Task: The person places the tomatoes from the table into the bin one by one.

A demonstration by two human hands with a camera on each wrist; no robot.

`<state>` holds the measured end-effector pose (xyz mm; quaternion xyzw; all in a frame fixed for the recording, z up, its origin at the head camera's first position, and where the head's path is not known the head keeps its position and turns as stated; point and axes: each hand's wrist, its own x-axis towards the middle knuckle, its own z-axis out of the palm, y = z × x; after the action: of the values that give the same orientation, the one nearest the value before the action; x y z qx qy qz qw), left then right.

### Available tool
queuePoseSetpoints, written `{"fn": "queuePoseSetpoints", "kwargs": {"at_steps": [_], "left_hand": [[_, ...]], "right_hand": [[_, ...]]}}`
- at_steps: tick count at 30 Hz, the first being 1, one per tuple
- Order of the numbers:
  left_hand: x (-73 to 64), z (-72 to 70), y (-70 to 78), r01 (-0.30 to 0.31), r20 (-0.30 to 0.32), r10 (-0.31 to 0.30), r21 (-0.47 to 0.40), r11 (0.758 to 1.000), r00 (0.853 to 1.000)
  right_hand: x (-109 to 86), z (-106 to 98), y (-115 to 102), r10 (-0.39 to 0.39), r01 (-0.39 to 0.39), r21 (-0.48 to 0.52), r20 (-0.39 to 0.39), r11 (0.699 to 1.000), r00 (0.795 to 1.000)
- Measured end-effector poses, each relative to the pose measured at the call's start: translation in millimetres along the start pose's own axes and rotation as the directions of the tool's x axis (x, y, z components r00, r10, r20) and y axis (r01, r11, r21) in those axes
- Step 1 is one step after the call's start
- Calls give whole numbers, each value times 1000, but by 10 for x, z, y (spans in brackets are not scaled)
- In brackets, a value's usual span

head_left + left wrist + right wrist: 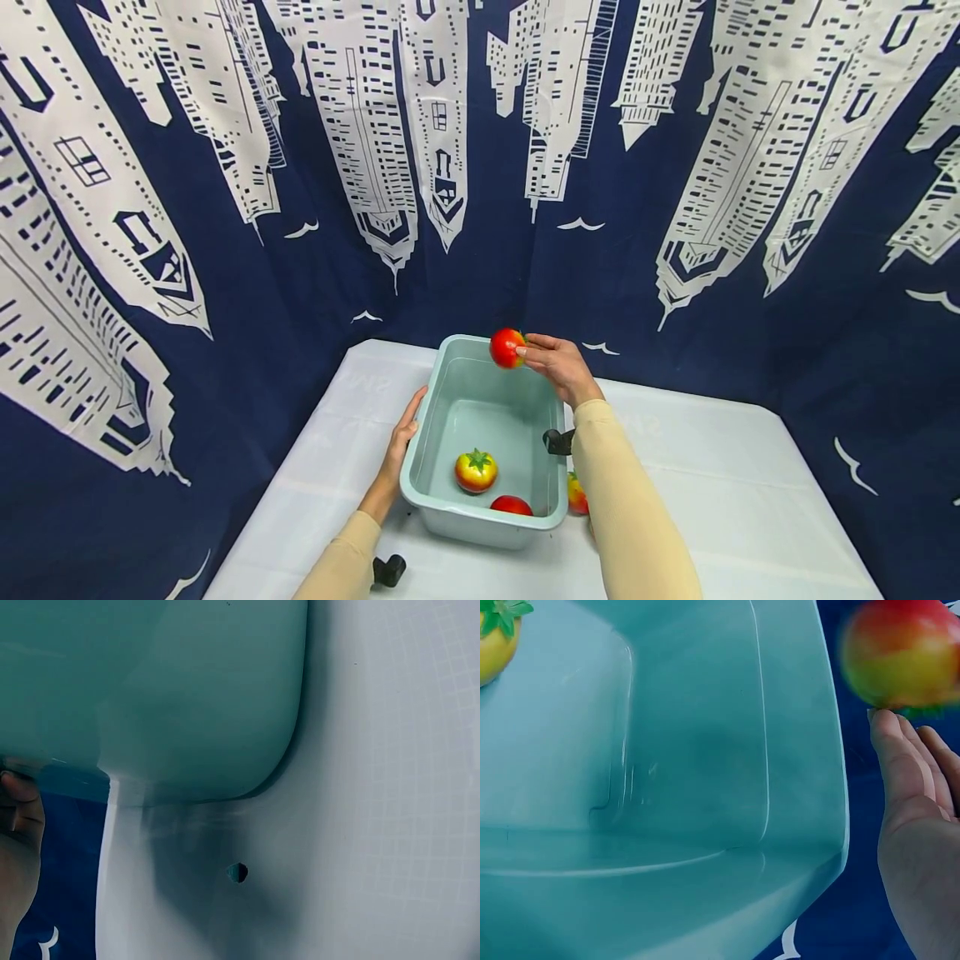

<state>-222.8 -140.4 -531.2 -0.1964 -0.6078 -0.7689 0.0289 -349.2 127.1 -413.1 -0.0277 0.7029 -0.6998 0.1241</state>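
Note:
My right hand (558, 367) pinches a red and yellow tomato (507, 348) at its fingertips, above the far end of a pale blue-green plastic bin (487, 520). In the right wrist view the tomato (900, 652) is blurred, its green leaves toward the fingers. My left hand (401, 437) rests against the bin's left side, fingers straight along the outer wall and thumb at the rim. Inside the bin lie a yellow-red tomato (476, 471) with green leaves on top and a red one (512, 505), partly hidden by the near wall.
To the right of the bin, more red-yellow fruit (577, 493) lies on the white table (720, 492), partly covered by the right sleeve. A dark blue cloth (480, 283) with white buildings hangs behind. Black camera mounts (389, 571) sit at both wrists.

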Motion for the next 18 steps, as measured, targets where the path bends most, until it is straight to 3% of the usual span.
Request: {"fn": "queuePoseSetpoints", "kwargs": {"at_steps": [11, 18], "left_hand": [[14, -11, -28, -20, 32, 22, -43, 999, 999], [5, -1, -29, -34, 9, 34, -45, 998, 999]], "right_hand": [[-42, -80, 9, 13, -12, 30, -10, 999, 1000], [-76, -192, 21, 2, -1, 30, -28, 1000, 1000]]}}
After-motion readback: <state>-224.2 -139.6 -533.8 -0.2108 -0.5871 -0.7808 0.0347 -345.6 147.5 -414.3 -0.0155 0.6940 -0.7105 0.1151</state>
